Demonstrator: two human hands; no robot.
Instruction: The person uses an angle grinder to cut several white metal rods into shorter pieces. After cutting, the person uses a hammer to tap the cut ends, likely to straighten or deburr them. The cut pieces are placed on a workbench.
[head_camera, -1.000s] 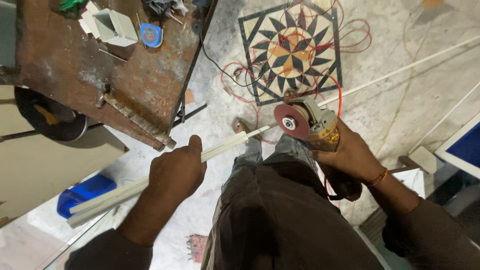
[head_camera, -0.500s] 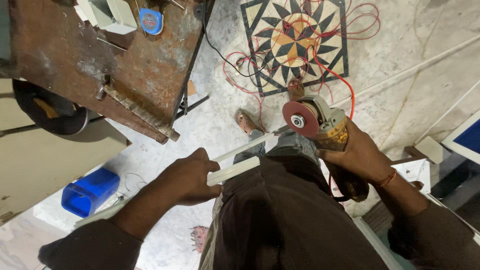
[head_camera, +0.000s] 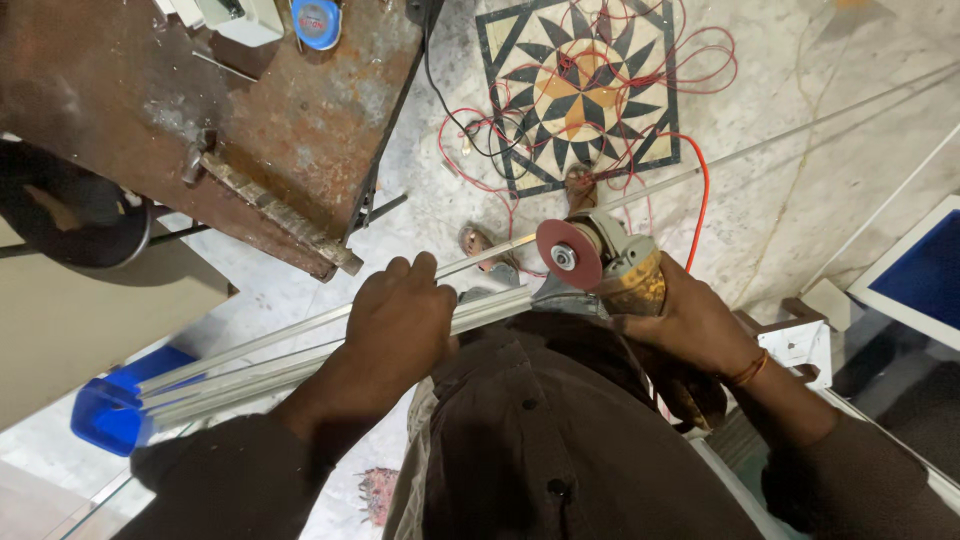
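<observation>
Metal strips (head_camera: 300, 350) held across the body, below the rusty surface (head_camera: 300, 130). Left hand (head_camera: 400, 320) wrapped tight round them. Right hand (head_camera: 690, 320) grips grinder (head_camera: 600, 265), its red disc just beside strips' end.

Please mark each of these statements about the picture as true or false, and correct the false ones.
1. The left hand is closed around a bundle of long pale metal strips. True.
2. The right hand holds a hammer. False: its grip is on an angle grinder with a red disc.
3. A red cable lies in loops on the floor over a star-patterned inlay. True.
4. The rusty metal table stands to the person's right. False: it is at the upper left of the view.
5. A blue container stands on the floor at the lower left. True.
</observation>
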